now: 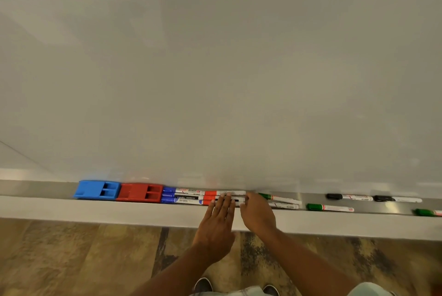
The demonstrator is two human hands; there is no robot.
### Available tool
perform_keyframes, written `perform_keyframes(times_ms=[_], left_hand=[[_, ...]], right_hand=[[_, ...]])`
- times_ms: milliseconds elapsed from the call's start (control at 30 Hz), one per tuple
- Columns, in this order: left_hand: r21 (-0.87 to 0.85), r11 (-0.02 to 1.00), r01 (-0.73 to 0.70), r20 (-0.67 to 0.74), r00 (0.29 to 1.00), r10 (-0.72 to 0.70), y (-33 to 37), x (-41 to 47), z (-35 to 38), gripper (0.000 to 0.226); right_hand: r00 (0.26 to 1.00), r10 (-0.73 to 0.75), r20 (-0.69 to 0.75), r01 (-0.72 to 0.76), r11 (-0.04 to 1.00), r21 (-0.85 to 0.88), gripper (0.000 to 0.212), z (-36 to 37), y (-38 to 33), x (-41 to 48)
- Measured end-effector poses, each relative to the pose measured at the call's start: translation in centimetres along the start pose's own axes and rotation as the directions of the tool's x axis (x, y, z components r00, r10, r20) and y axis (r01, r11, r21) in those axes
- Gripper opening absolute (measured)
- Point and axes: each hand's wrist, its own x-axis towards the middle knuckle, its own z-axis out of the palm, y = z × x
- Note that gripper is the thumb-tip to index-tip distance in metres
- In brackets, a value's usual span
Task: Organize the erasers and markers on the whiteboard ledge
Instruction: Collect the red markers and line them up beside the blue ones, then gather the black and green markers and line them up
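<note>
On the whiteboard ledge a blue eraser and a red eraser sit side by side at the left. Three blue-capped markers lie stacked right of them, then red-capped markers. My left hand lies flat, fingers spread, fingertips on the red markers. My right hand touches the right ends of the red markers, fingers curled slightly. Green markers lie just right of it, partly hidden by the hand.
Further right lie a green marker, two black-capped markers and another green marker at the frame edge. The whiteboard fills the view above. Wood-patterned floor and my shoes show below.
</note>
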Motion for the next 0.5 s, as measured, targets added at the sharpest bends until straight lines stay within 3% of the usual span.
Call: perform_keyframes(times_ms=[300, 500], left_hand=[[-0.013, 1.000, 0.002, -0.024, 1.000, -0.002, -0.1, 0.3, 0.5, 0.085], [-0.010, 0.999, -0.039, -0.048, 0.998, 0.038, 0.8, 0.9, -0.2, 0.085]], right_hand=[[0.998, -0.055, 0.026, 0.053, 0.994, 0.090, 0.010, -0.1, 0.1, -0.3], [0.992, -0.053, -0.111, 0.068, 0.989, 0.131, 0.015, -2.6, 2.6, -0.1]])
